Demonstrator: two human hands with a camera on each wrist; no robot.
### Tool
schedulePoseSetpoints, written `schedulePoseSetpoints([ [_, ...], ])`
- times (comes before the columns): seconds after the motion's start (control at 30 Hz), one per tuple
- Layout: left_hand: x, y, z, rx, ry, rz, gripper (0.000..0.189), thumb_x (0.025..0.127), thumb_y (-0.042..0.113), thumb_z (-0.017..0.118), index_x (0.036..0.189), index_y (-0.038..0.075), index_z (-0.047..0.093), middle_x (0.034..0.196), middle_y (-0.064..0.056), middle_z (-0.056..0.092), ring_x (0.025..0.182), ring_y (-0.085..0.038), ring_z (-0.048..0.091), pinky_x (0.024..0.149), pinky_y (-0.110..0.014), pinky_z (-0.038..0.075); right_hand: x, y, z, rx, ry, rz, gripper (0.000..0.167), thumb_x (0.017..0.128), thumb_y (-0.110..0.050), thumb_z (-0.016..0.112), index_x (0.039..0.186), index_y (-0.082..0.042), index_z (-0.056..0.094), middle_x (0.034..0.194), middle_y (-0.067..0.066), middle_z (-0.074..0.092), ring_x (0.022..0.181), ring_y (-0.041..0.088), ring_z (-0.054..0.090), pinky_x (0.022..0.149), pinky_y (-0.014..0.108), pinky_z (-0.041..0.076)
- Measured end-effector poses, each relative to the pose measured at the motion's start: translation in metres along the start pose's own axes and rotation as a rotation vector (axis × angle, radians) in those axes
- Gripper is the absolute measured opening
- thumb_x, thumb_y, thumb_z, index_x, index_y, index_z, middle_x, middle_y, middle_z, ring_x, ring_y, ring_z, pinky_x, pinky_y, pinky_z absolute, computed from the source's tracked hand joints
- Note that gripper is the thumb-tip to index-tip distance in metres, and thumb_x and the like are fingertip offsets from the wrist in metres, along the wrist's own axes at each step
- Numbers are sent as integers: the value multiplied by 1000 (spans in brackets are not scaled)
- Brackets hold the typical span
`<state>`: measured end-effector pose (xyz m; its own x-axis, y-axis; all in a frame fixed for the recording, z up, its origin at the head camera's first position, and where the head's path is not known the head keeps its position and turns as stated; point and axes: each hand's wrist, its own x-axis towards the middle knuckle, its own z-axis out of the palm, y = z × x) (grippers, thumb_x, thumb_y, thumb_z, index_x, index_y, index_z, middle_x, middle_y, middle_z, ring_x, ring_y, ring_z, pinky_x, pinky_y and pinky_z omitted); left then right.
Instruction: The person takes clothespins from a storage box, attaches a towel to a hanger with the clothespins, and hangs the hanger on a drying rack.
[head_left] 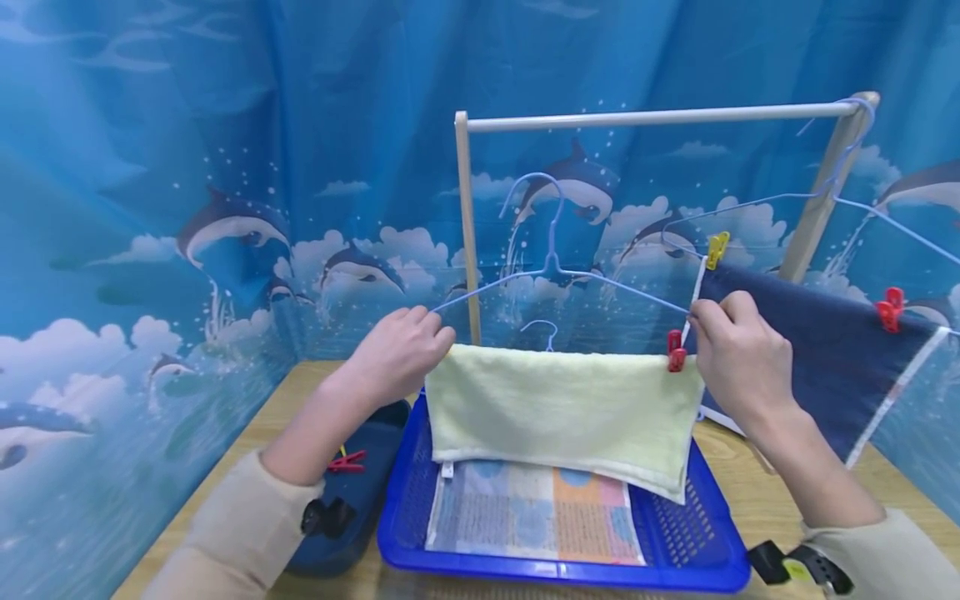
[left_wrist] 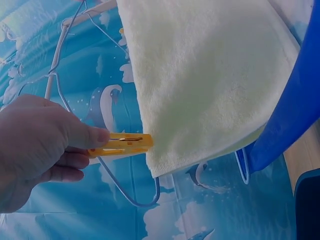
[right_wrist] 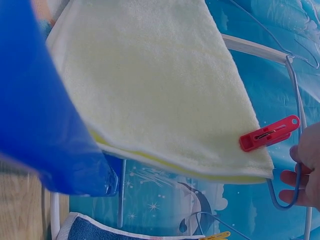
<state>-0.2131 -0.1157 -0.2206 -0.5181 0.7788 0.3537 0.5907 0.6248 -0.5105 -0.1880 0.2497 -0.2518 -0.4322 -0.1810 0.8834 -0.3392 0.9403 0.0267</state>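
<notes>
— Blue curtain fabric, softly creased and printed with dolphins and clouds, covers the background. What lies below it?

— A wood-grain tabletop. Noted on it: 1 blue basket in plastic with perforated sides, and 1 dark bin with a rounded corner, just beside it. A printed cloth lies in the basket.

— And behind?

— A rack with pale wooden posts and 1 smooth white crossbar. A dark blue cloth with white edging hangs at its right end.

— Condition of the towel?

— Pale yellow-green, soft pile, white border, doubled with the fold uppermost. It hangs from a light blue wire hanger, over the basket and in front of the rack. The hanger's lower bar is hidden.

— Fastenings?

— 2 found: a red clothespin near the right corner, its jaws on the cloth, and a yellow clothespin at the left edge.

— State of each hand?

— Left hand: thumb and fingers pinched together on the yellow clothespin. Right hand: fingers curled round the hanger's looped end, beside the red clothespin.
</notes>
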Motion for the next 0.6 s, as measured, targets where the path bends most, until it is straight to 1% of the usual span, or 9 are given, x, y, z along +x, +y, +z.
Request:
schedulePoseSetpoints([
  [0.2, 2, 3, -2, -9, -5, -8, 11, 82, -1, 66, 83, 4, 56, 73, -8, 53, 68, -22, 52, 62, -29, 47, 0, 0, -1, -3, -1, 1, 18, 77, 6, 69, 93, 3, 62, 78, 16, 45, 53, 26, 46, 47, 44, 45],
  [0.4, 4, 4, -1, -15, 0, -10, 10, 81, -3, 65, 82, 4, 57, 72, -8, 54, 67, -21, 53, 62, -29, 48, -1, 1, -1, -2, -1, -2, 20, 76, 7, 70, 94, 3, 62, 78, 16, 45, 53, 25, 46, 47, 44, 46],
  [0.6, 5, 3, 3, -4, -12, -8, 10, 81, -3, 65, 81, 4, 57, 71, -7, 55, 66, -21, 53, 62, -28, 48, -1, 2, 0, -1, 13, -41, 18, 77, 8, 68, 93, 3, 62, 77, 16, 44, 50, 25, 46, 44, 42, 45],
])
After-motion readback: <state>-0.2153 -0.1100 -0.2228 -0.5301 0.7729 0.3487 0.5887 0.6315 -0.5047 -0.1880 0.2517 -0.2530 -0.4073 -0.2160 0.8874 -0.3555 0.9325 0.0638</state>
